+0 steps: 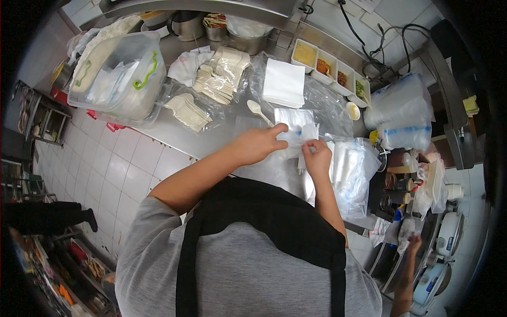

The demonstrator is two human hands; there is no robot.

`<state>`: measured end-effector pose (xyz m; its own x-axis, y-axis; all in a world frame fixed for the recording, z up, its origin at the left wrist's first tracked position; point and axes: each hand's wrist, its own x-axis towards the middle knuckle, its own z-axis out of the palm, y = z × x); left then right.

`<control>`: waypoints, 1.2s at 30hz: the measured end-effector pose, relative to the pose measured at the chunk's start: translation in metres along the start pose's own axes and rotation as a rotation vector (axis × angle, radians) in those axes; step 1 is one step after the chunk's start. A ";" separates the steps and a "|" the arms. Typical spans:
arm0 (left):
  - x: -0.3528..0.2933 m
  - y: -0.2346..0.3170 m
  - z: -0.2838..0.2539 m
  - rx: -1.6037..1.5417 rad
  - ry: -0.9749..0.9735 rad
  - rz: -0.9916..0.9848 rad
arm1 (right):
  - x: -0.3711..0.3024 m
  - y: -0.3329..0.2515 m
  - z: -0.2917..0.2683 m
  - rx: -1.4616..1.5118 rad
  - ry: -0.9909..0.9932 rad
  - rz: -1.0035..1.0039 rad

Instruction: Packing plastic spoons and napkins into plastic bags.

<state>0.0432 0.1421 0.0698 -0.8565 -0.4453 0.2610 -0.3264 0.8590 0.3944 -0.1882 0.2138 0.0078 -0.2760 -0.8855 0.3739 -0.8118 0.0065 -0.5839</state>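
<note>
My left hand (262,143) is over the steel table, thumb and forefinger spaced apart at their tips. A pale spoon (255,109) points up and left from it, its handle running in behind the fingers, which appear to grip it. Beside those fingertips is thin clear plastic (292,138). To the right, my right hand (317,156) pinches a small folded white napkin (309,132), which stands up from the fingertips. Just beyond both hands lies a flat clear packet (293,115). A stack of white paper sheets (283,83) rests farther back.
Bagged pale spoons (188,112) and a lidded clear bin (117,79) stand left. White food tubs (304,55) line the back right. Plastic bags (353,177) lie by my right forearm. Another person's arm (406,274) shows at lower right.
</note>
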 end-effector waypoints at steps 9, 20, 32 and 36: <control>0.024 0.011 0.029 -0.121 0.038 -0.142 | -0.015 -0.065 -0.082 0.140 -0.107 -0.015; 0.025 0.073 0.015 -0.167 0.001 0.052 | -0.026 -0.049 -0.057 0.372 -0.483 0.153; 0.020 0.080 0.023 -0.405 -0.071 0.319 | -0.008 -0.052 -0.004 0.379 -0.307 -0.100; 0.018 0.086 0.031 -0.389 -0.090 0.291 | 0.008 -0.076 -0.019 0.402 -0.416 -0.164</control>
<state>-0.0126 0.2161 0.0810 -0.9265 -0.1626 0.3394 0.0906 0.7788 0.6206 -0.1383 0.2147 0.0693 0.1269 -0.9682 0.2156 -0.5459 -0.2496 -0.7998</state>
